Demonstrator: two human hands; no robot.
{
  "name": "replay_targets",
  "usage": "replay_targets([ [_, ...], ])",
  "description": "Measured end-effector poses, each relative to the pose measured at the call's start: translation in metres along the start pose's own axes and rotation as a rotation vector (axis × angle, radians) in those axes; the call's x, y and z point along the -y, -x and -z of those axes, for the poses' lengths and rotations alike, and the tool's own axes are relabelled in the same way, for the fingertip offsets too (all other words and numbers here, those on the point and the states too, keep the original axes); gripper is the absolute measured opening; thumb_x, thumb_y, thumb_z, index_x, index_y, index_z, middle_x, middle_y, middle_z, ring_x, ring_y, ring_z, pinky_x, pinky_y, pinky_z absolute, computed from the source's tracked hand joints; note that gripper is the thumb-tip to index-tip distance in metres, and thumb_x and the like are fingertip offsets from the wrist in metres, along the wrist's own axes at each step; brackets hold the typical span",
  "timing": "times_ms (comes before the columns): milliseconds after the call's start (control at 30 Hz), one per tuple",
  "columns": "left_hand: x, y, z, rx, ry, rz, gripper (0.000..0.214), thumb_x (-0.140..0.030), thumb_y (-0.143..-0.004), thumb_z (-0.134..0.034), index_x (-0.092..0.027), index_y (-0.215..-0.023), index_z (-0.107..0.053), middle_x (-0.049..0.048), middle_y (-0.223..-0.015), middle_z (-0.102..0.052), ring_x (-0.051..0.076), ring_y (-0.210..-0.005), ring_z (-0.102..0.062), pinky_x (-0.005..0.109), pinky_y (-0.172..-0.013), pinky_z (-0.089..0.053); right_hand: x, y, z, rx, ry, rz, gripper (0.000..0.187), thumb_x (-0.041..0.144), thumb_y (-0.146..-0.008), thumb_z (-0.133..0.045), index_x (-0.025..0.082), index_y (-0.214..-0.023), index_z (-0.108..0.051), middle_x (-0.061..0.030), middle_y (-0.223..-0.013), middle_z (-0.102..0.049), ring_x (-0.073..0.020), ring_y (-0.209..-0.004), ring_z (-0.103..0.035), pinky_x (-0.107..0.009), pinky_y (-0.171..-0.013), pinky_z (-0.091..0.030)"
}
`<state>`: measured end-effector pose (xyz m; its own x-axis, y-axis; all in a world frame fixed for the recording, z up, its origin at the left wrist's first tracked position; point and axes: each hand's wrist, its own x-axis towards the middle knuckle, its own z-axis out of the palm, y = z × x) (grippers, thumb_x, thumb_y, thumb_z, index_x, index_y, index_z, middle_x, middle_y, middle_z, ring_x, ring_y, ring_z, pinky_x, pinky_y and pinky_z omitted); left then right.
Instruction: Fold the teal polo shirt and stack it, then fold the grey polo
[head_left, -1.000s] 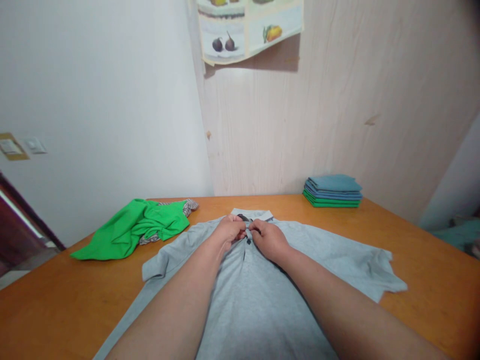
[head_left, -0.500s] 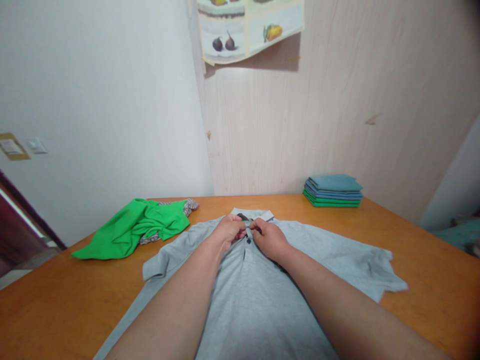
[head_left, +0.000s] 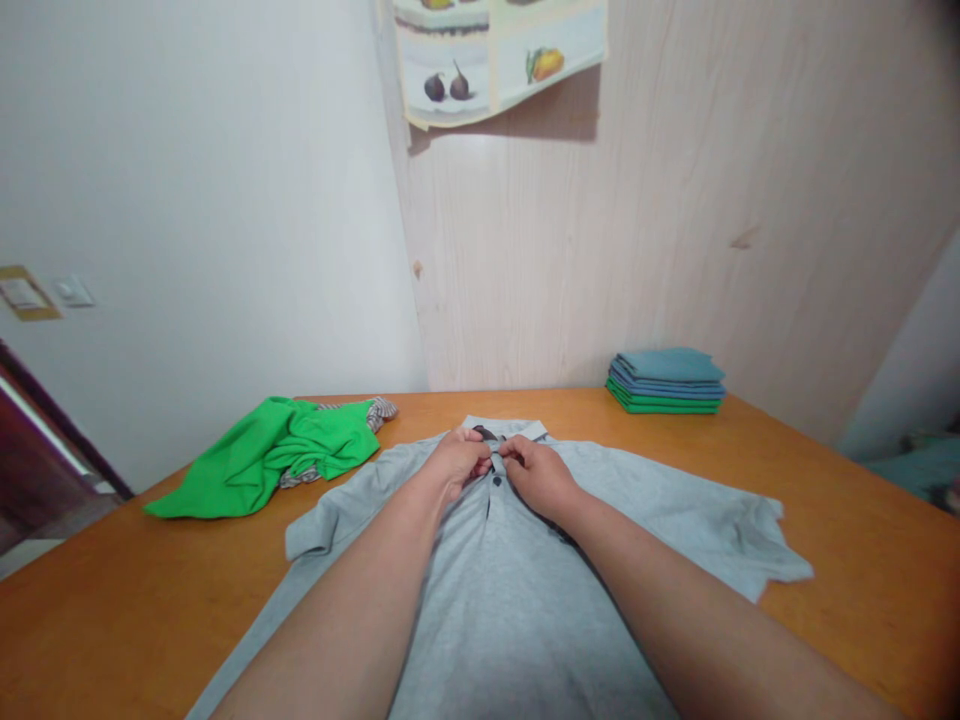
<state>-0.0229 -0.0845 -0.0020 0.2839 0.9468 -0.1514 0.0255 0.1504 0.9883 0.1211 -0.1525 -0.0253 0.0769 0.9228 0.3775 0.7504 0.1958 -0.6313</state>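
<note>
A grey short-sleeved polo shirt lies spread on the table, front up, its collar toward the wall. My left hand pinches the placket just below the collar from the left. From the right, my right hand grips the same placket, its fingertips almost meeting those of the left. A dark button shows on the placket just under the fingers. What lies between the fingertips is mostly hidden. Both forearms reach across the body of the shirt.
A crumpled green garment with a striped piece of cloth lies at the left of the wooden table. Folded blue and green clothes are stacked at the back right, near the wall.
Both hands stay at the placket with hardly any movement. The shirt and the other clothes lie as before.
</note>
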Motion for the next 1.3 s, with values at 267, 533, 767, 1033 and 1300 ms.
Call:
replay_targets([
  [267, 0.002, -0.003, 0.001, 0.004, -0.005, 0.013, 0.034, 0.0, -0.065, -0.071, -0.019, -0.078, -0.046, -0.0074, -0.05, -0.05, 0.008, -0.042, -0.05, 0.018, -0.043, -0.036, -0.003, -0.001, -0.001, -0.001, -0.02, 0.012, 0.021, 0.02, -0.085, -0.055, 0.027, -0.101, -0.068, 0.0, -0.091, -0.073, -0.0174, -0.084, -0.065, -0.026, -0.076, -0.045],
  [533, 0.003, -0.001, -0.002, -0.053, -0.021, -0.011, 0.038, 0.002, -0.063, -0.069, -0.02, -0.083, -0.045, -0.0093, -0.051, -0.049, 0.008, -0.041, -0.046, 0.019, -0.044, -0.033, -0.005, -0.001, -0.001, -0.004, -0.046, 0.018, 0.021, 0.021, -0.085, -0.054, 0.027, -0.1, -0.068, -0.0003, -0.092, -0.073, -0.0176, -0.085, -0.065, -0.027, -0.078, -0.046],
  [767, 0.002, -0.001, -0.001, -0.051, -0.04, -0.015, 0.04, -0.001, -0.065, -0.07, -0.019, -0.091, -0.046, -0.0085, -0.053, -0.051, 0.008, -0.044, -0.048, 0.02, -0.048, -0.036, -0.008, -0.003, -0.003, -0.006, -0.087, -0.006, 0.019, 0.022, -0.085, -0.054, 0.026, -0.099, -0.067, 0.0001, -0.09, -0.073, -0.0172, -0.083, -0.065, -0.027, -0.076, -0.047],
  [1033, 0.0, 0.004, -0.002, -0.058, -0.093, -0.024, 0.031, -0.002, -0.068, -0.065, -0.018, -0.09, -0.049, -0.0085, -0.052, -0.048, 0.008, -0.043, -0.043, 0.02, -0.047, -0.034, -0.014, -0.005, -0.007, -0.008, -0.155, 0.006, 0.019, 0.024, -0.085, -0.055, 0.025, -0.099, -0.068, 0.0005, -0.087, -0.072, -0.0174, -0.082, -0.065, -0.027, -0.077, -0.047],
  [1300, -0.001, 0.009, -0.005, -0.059, -0.126, -0.1, 0.038, 0.0, -0.062, -0.063, -0.019, -0.092, -0.049, -0.0074, -0.055, -0.051, 0.01, -0.048, -0.049, 0.021, -0.048, -0.035, -0.013, -0.007, -0.006, -0.027, -0.268, -0.034, 0.019, 0.024, -0.08, -0.056, 0.022, -0.092, -0.069, 0.0001, -0.082, -0.07, -0.0165, -0.076, -0.061, -0.026, -0.072, -0.045],
])
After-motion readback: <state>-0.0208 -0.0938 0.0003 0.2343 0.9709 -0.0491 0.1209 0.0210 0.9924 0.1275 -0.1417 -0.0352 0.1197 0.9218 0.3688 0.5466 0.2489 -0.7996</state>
